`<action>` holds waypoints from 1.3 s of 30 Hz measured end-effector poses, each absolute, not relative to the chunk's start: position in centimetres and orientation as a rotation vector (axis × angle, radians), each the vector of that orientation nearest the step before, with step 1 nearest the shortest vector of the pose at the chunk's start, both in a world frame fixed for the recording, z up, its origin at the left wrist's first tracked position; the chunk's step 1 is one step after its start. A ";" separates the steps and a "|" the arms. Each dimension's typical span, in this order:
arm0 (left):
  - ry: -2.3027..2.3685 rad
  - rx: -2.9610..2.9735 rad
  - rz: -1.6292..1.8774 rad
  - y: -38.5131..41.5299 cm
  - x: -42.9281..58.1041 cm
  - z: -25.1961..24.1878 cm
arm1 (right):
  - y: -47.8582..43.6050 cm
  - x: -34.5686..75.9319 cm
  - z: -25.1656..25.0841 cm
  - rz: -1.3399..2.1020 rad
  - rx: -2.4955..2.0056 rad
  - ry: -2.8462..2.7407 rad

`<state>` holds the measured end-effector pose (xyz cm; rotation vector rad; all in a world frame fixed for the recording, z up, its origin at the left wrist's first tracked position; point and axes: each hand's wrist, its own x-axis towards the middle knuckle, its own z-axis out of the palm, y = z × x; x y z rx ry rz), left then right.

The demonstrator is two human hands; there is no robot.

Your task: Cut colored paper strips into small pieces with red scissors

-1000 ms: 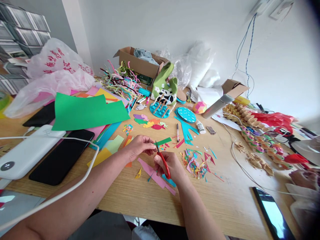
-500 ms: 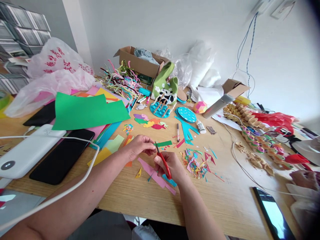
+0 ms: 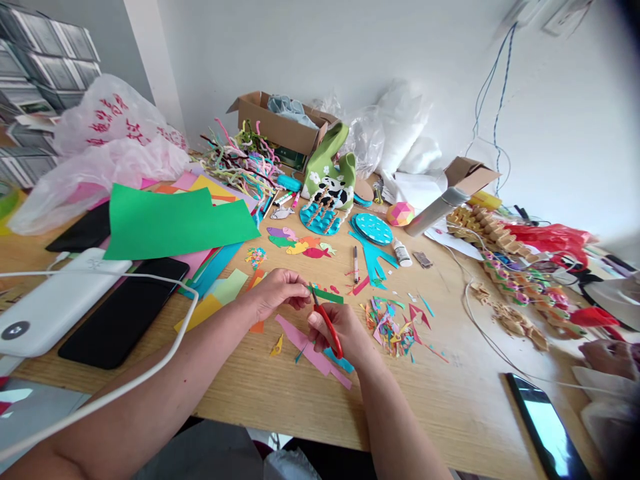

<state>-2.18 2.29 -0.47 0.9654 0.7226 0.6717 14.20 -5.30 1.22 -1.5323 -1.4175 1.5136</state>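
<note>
Green paper strip (image 3: 327, 295) pinched, left hand (image 3: 275, 291); red-handled scissors (image 3: 327, 325), right hand (image 3: 339, 332).

left hand (image 3: 277, 291) pinched closed, knuckles up, sits at 10 o'clock of right hand (image 3: 336, 328) (nearly touching). right hand fisted, thumb on top. left forearm (image 3: 165, 373) in from 7 o'clock, right forearm (image 3: 395, 427) from 5, both bare.

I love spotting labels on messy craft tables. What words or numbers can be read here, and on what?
Red characters on the plastic bag: too blurred to read.
Round display on the white power bank: too small to read.
Small white bottle: any label too small to read.
Nothing here can be quoted.
</note>
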 end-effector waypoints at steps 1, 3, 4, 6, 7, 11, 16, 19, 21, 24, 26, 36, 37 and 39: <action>0.725 0.970 0.669 2.3 -2.2 -0.5 | -5.3 14.2 1.2 1.517 -1.526 -1.417; 0.734 0.977 0.660 2.3 -2.2 -0.5 | -5.3 14.3 1.2 1.518 -1.524 -1.410; 0.735 0.978 0.656 2.3 -2.2 -0.5 | -5.3 14.3 1.2 1.518 -1.525 -1.407; 0.729 0.971 0.652 2.3 -2.2 -0.5 | -5.3 14.2 1.3 1.517 -1.527 -1.412; 0.726 0.960 0.652 2.3 -2.3 -0.5 | -5.3 14.2 1.3 1.515 -1.524 -1.416; 0.746 0.906 0.662 2.4 -2.2 -0.4 | -5.3 14.1 1.4 1.512 -1.516 -1.408; 0.705 0.936 0.653 2.3 -2.1 -0.6 | -5.3 14.0 1.5 1.490 -1.518 -1.388; 0.686 0.969 0.638 2.2 -2.1 -0.6 | -5.3 14.1 1.5 1.488 -1.513 -1.383; 0.685 0.969 0.647 2.2 -2.1 -0.6 | -5.3 14.1 1.5 1.485 -1.508 -1.391; 0.683 0.970 0.659 2.1 -2.1 -0.6 | -5.3 14.0 1.4 1.487 -1.511 -1.369; 0.676 0.974 0.656 2.1 -2.1 -0.6 | -5.3 14.0 1.4 1.485 -1.516 -1.356; 0.657 0.969 0.645 2.1 -2.1 -0.5 | -5.2 14.1 1.0 1.486 -1.488 -1.345; 0.659 0.966 0.645 2.1 -2.1 -0.5 | -5.2 14.1 1.0 1.490 -1.477 -1.340; 0.663 0.961 0.646 2.1 -2.1 -0.5 | -5.3 14.1 1.0 1.493 -1.465 -1.348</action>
